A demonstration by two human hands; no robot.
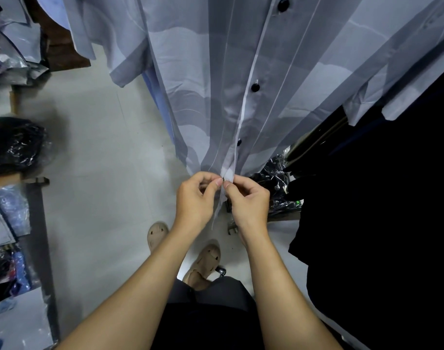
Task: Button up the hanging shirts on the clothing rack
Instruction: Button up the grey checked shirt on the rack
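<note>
A grey-blue patterned shirt hangs in front of me, its placket running down the middle. Three black buttons are done up on it: one near the top, one in the middle and one lower. At the hem, my left hand pinches the left edge of the placket between thumb and forefinger. My right hand pinches the right edge against it. A small dark button shows between my fingertips. The hem's tail hangs down between both hands.
Dark garments hang close on the right. Plastic-wrapped clothes lie under them. More shirts and bagged items are stacked on the left along a shelf edge. Pale tiled floor and my sandalled feet lie below.
</note>
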